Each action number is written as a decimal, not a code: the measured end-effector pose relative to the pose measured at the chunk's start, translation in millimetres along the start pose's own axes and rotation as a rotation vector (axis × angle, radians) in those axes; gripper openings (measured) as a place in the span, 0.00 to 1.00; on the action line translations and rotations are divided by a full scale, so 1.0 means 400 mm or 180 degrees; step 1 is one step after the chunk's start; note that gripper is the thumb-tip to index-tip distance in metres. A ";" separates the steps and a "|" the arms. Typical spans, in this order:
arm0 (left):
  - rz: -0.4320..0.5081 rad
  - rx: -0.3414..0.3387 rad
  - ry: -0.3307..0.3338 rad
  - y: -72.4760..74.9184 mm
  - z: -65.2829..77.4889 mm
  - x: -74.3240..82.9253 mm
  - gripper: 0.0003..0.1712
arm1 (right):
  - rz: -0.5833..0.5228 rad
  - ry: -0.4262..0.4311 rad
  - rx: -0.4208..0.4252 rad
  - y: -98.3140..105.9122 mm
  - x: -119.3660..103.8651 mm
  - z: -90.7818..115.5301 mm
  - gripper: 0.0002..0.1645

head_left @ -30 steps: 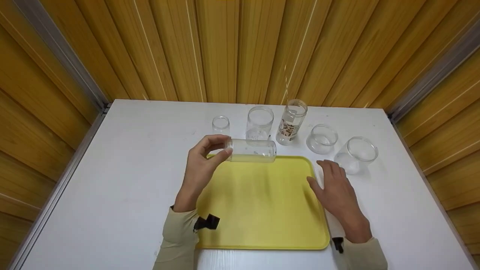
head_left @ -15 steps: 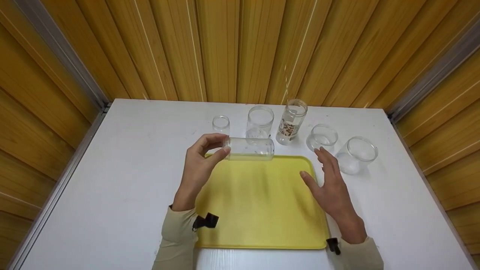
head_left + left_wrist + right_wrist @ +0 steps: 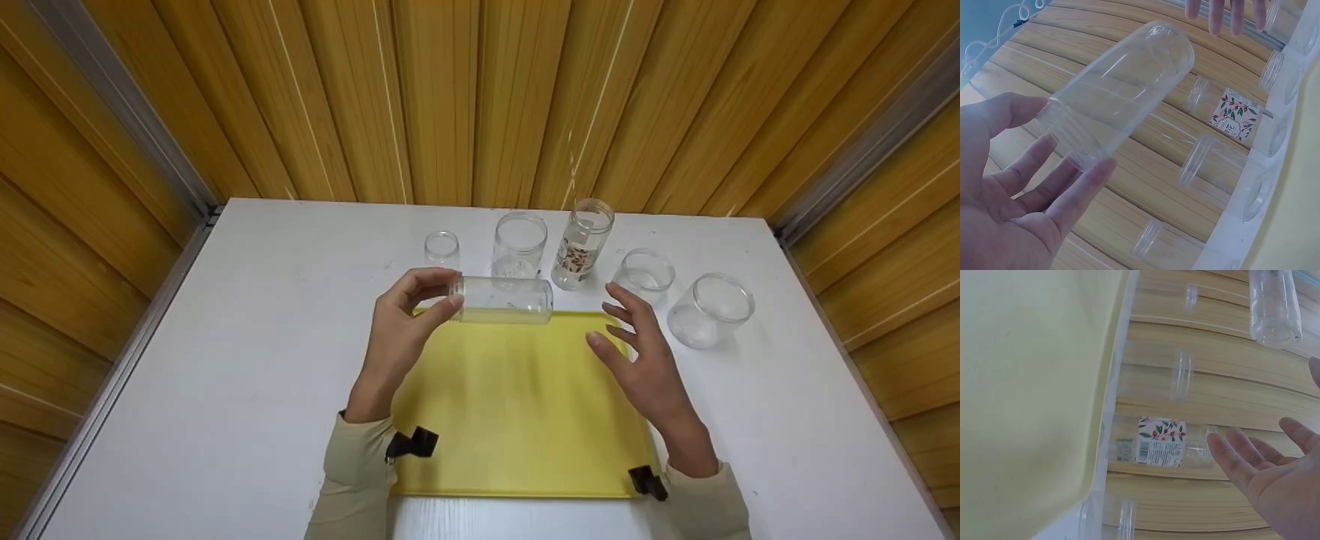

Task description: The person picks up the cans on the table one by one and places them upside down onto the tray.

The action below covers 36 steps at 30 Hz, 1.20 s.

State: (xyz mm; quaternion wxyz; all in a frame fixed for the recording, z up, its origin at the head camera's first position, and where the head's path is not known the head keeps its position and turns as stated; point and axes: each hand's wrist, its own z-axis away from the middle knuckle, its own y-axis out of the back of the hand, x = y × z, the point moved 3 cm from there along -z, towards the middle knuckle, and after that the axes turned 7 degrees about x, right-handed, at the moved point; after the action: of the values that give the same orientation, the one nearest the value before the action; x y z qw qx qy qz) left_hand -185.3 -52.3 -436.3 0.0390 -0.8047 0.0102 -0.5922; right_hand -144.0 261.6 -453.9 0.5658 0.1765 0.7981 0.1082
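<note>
My left hand (image 3: 401, 326) holds a clear plastic jar (image 3: 504, 300) by its threaded mouth, between thumb and fingers. The jar lies sideways in the air over the far edge of a yellow tray (image 3: 525, 405), its base toward the right. In the left wrist view the fingers curl round the neck of the see-through jar (image 3: 1123, 84), and no lid shows on it. My right hand (image 3: 649, 360) hovers over the tray's right side, fingers spread and slightly bent, holding nothing. A gap separates it from the jar's base.
Behind the tray stand a small jar (image 3: 442, 247), a wide jar (image 3: 519, 244), a tall bottle with a floral label (image 3: 581, 251), a low jar (image 3: 646, 271) and another wide jar (image 3: 711, 311). The white table (image 3: 247, 337) meets wood-patterned walls (image 3: 435, 97).
My right hand has moved left, from beside the right-hand wide jar to above the tray's right edge. The left hand and its jar have barely shifted.
</note>
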 end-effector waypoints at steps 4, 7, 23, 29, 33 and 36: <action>0.0032 -0.0050 0.0007 -0.004 0.000 -0.001 0.17 | -0.0155 -0.0014 -0.0034 -0.014 -0.017 -0.009 0.41; 0.0029 -0.0086 0.0003 -0.004 0.001 0.000 0.17 | -0.0280 -0.0036 -0.0044 -0.022 -0.027 -0.014 0.40; 0.0097 -0.0087 -0.0027 0.003 0.003 0.010 0.18 | -0.0879 -0.0050 -0.0227 -0.065 -0.064 -0.033 0.37; 0.0115 -0.0123 -0.0039 -0.005 0.004 0.007 0.17 | -0.1032 -0.0040 -0.0365 -0.080 -0.068 -0.031 0.35; 0.0133 -0.0192 -0.0016 -0.013 0.007 0.007 0.18 | -0.1139 -0.0040 -0.0430 -0.084 -0.068 -0.028 0.35; 0.0154 -0.0230 0.0006 -0.017 0.008 0.008 0.18 | -0.1178 -0.0013 -0.0420 -0.086 -0.070 -0.030 0.34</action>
State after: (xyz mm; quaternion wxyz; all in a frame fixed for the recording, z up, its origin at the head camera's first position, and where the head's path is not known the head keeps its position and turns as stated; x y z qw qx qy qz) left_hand -181.4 -45.7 -433.8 0.0243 -0.8046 0.0511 -0.5911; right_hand -152.2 219.1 -438.3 0.5880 -0.0105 0.8070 0.0540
